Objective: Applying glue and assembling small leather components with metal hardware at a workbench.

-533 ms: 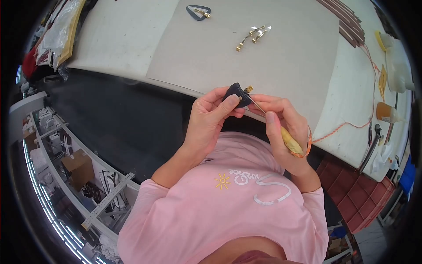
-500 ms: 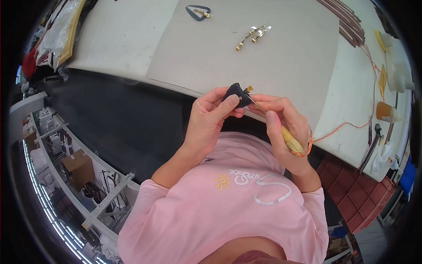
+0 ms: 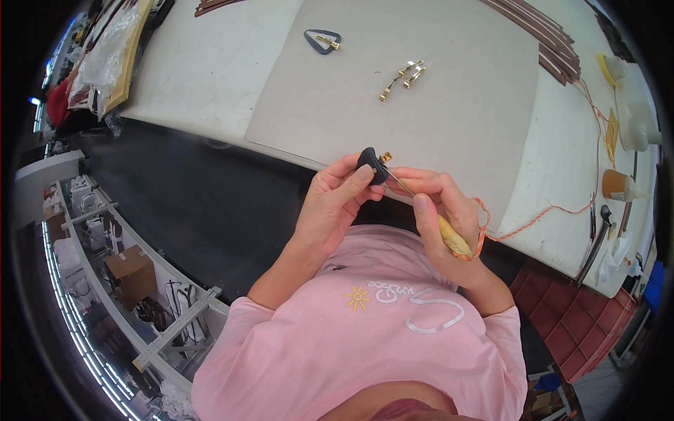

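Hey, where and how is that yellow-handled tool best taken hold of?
Probably by its rounded yellow handle, coming from the lower right: that thicker end points that way, within the right hand. The thin metal shaft seems a poorer grip, since it slants up-left to the dark piece in the left hand.

I see room over the grey sheet [image 3: 456, 119] between the hands [image 3: 330, 200] and gold clips [image 3: 414, 78]; rightward, the orange cord [image 3: 554, 206] crosses the way.

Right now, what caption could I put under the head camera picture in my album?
Left hand pinches a small dark piece while the right hand holds a yellow-handled tool at its edge.
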Action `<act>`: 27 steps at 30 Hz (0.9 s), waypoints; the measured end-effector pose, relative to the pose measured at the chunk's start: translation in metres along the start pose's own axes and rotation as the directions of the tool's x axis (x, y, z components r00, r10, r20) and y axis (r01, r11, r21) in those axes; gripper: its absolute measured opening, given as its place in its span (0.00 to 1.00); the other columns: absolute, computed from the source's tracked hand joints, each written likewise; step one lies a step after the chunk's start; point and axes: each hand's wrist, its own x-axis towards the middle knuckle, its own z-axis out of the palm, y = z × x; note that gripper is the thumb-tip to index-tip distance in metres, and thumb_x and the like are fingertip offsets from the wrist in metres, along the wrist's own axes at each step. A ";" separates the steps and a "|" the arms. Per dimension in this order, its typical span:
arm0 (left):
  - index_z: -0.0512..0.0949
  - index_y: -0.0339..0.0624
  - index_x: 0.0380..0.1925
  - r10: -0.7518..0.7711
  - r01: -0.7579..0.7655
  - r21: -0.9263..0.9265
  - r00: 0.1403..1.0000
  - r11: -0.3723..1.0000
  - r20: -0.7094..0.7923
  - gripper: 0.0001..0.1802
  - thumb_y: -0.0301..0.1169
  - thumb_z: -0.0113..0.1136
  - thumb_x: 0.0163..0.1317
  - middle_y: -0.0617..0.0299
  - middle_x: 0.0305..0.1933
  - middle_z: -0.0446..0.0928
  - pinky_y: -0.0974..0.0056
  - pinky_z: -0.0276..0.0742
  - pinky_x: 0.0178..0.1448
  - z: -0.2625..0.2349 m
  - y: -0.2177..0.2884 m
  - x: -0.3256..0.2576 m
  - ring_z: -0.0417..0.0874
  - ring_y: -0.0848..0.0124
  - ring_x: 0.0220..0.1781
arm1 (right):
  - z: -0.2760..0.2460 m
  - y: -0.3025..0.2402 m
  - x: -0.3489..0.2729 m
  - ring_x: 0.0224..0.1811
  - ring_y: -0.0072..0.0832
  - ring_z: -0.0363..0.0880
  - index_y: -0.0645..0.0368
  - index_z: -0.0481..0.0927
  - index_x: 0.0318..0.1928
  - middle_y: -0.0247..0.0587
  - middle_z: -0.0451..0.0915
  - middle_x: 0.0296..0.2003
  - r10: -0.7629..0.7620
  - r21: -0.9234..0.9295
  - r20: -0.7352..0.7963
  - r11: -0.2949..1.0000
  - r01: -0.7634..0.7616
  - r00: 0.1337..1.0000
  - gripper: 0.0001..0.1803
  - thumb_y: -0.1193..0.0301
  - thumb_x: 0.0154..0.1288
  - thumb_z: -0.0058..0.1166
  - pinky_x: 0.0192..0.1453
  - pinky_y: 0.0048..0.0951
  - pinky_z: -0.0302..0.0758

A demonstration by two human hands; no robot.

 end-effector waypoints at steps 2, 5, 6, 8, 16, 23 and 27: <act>0.80 0.38 0.48 0.015 -0.015 -0.018 1.000 1.000 0.000 0.11 0.27 0.60 0.67 0.60 0.39 0.83 0.71 0.82 0.45 0.000 -0.001 0.000 0.84 0.76 0.36 | 0.000 -0.002 0.001 0.43 0.25 0.84 0.68 0.75 0.47 0.49 0.82 0.49 -0.013 -0.024 -0.003 1.000 0.013 1.000 0.08 0.82 0.70 0.45 0.46 0.22 0.78; 0.80 0.38 0.48 0.020 -0.020 -0.017 1.000 1.000 0.001 0.11 0.27 0.60 0.67 0.60 0.39 0.83 0.70 0.81 0.45 0.001 -0.001 0.000 0.84 0.76 0.36 | 0.000 -0.005 0.002 0.39 0.26 0.83 0.68 0.76 0.46 0.49 0.82 0.48 -0.037 -0.095 0.002 0.995 0.037 0.999 0.08 0.82 0.69 0.46 0.43 0.22 0.78; 0.80 0.38 0.48 0.016 -0.016 -0.012 1.000 1.000 0.001 0.11 0.27 0.60 0.67 0.60 0.39 0.83 0.70 0.81 0.45 0.000 -0.001 0.001 0.84 0.76 0.36 | 0.000 -0.007 0.002 0.38 0.25 0.83 0.69 0.76 0.46 0.49 0.82 0.48 -0.049 -0.142 0.012 0.989 0.050 0.999 0.08 0.82 0.69 0.47 0.41 0.23 0.78; 0.80 0.38 0.48 0.033 -0.033 -0.025 0.999 0.999 -0.002 0.10 0.27 0.60 0.68 0.60 0.39 0.83 0.70 0.81 0.45 0.000 -0.002 0.001 0.83 0.76 0.35 | 0.001 -0.008 0.003 0.36 0.25 0.83 0.69 0.76 0.45 0.49 0.82 0.47 -0.036 -0.130 0.004 0.991 0.036 0.999 0.08 0.82 0.68 0.47 0.40 0.23 0.78; 0.80 0.38 0.48 0.042 -0.042 0.029 0.999 0.999 -0.001 0.10 0.27 0.60 0.68 0.59 0.38 0.83 0.70 0.81 0.45 0.003 -0.001 0.003 0.84 0.75 0.36 | -0.007 -0.013 0.008 0.34 0.26 0.82 0.69 0.76 0.44 0.47 0.83 0.45 0.011 -0.133 0.031 0.991 -0.007 0.999 0.07 0.83 0.67 0.47 0.38 0.23 0.78; 0.80 0.38 0.48 0.058 -0.057 0.071 0.998 0.996 -0.016 0.10 0.27 0.59 0.68 0.59 0.39 0.83 0.70 0.81 0.44 0.003 -0.002 0.000 0.84 0.74 0.36 | -0.007 -0.016 0.009 0.38 0.26 0.84 0.69 0.76 0.45 0.47 0.83 0.44 0.055 -0.108 0.057 0.993 -0.049 0.997 0.08 0.84 0.67 0.48 0.42 0.24 0.78; 0.80 0.39 0.47 0.047 -0.048 -0.042 0.999 0.998 -0.009 0.09 0.27 0.58 0.68 0.59 0.39 0.83 0.71 0.81 0.45 0.004 0.001 0.004 0.83 0.75 0.36 | 0.008 0.008 -0.001 0.40 0.27 0.84 0.69 0.77 0.46 0.49 0.82 0.47 -0.044 0.125 -0.088 0.991 0.055 0.995 0.09 0.84 0.66 0.49 0.45 0.25 0.79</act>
